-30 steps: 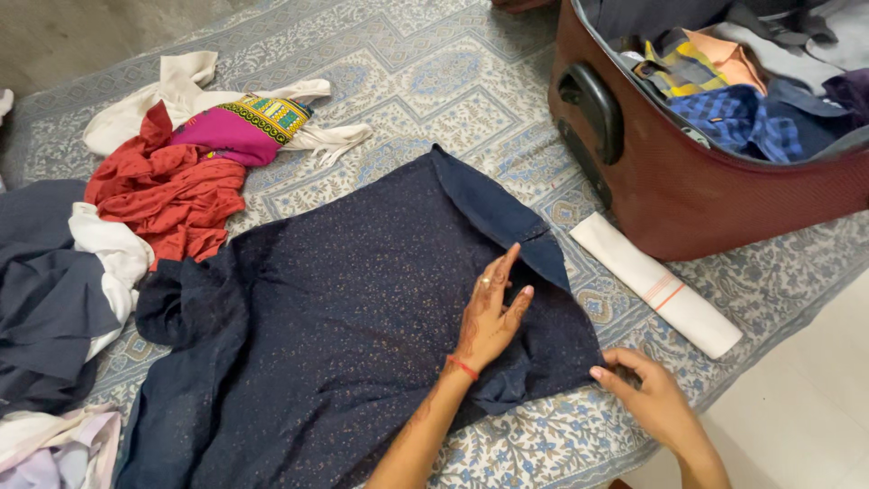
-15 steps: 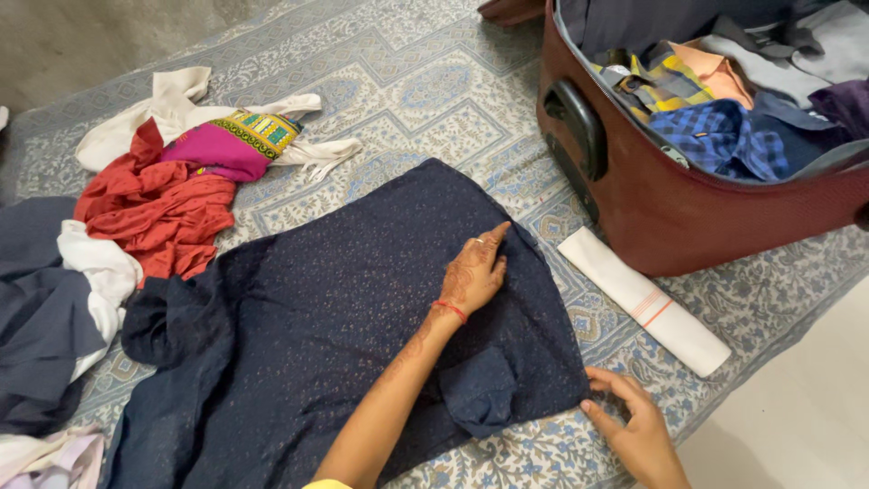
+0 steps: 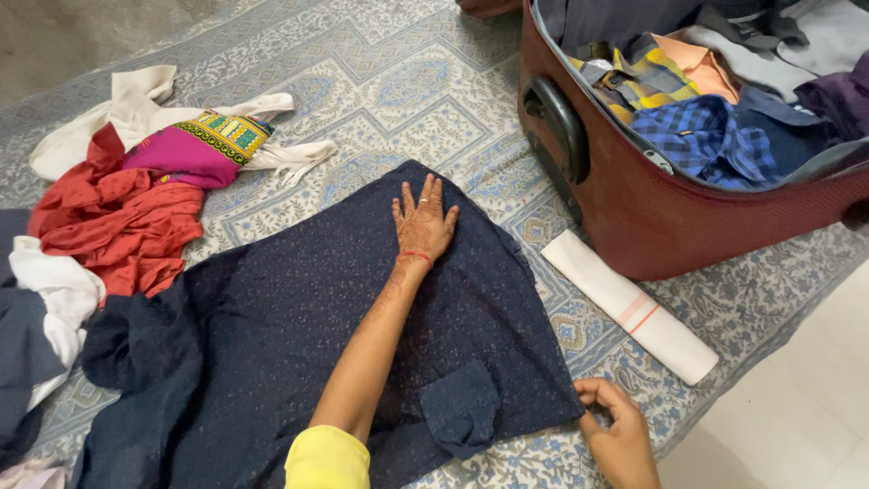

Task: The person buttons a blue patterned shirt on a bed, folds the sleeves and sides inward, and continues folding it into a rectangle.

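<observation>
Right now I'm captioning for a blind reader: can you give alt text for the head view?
A left hand presses flat on a dark blue garment spread over a patterned bedsheet, while the right hand pinches its near corner. An open maroon suitcase of clothes and a folded white cloth lie to the right.

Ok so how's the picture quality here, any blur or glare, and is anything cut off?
Head view: soft, even light, no glare, only faint shadow beside the suitcase. The left hand flat on the dark blue garment looks sharp; the right hand at the garment's corner is cropped by the bottom edge. Slight wide-angle tilt.
</observation>
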